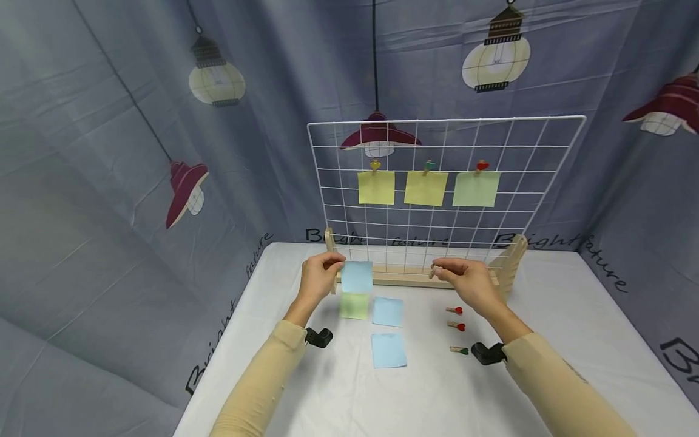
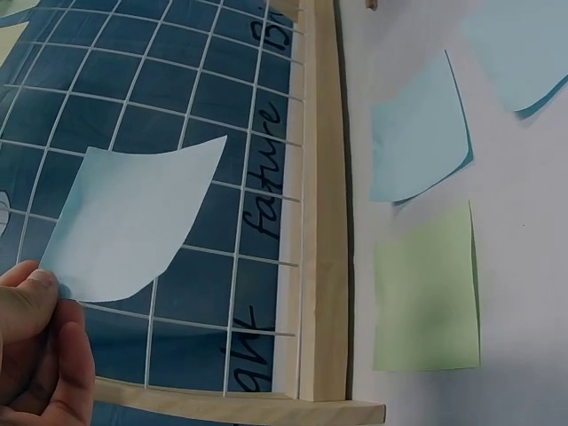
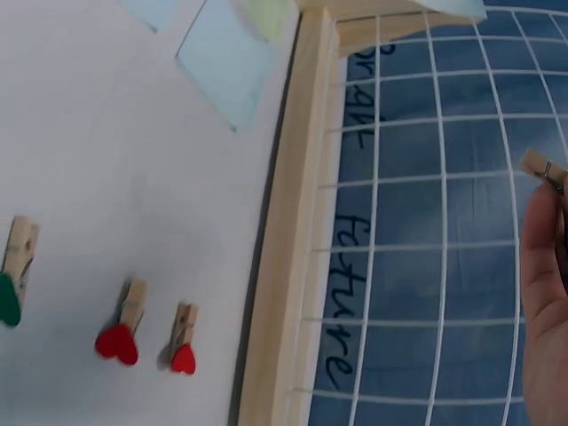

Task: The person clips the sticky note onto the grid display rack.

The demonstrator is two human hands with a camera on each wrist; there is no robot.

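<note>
My left hand (image 1: 318, 277) pinches a blue sticky note (image 2: 133, 226) by its corner, in front of the lower left of a white wire grid (image 1: 415, 227). Between thumb and fingers of my right hand (image 1: 471, 282) is a small wooden clothespin (image 3: 543, 167), held before the grid's lower part. Higher on the grid, heart-topped clothespins hold a yellow note (image 1: 376, 188), a second yellow note (image 1: 426, 189) and a pale green note (image 1: 476, 189). A green note (image 2: 428, 302) and two blue notes (image 1: 388, 311) lie on the table below.
Two red-heart clothespins (image 3: 120, 330) and a green-heart one (image 1: 459, 350) lie on the white table (image 1: 426, 400), near my right forearm. A wooden base (image 1: 406, 279) with upright end pieces carries the grid. Printed curtains (image 1: 262, 152) hang behind and at the sides.
</note>
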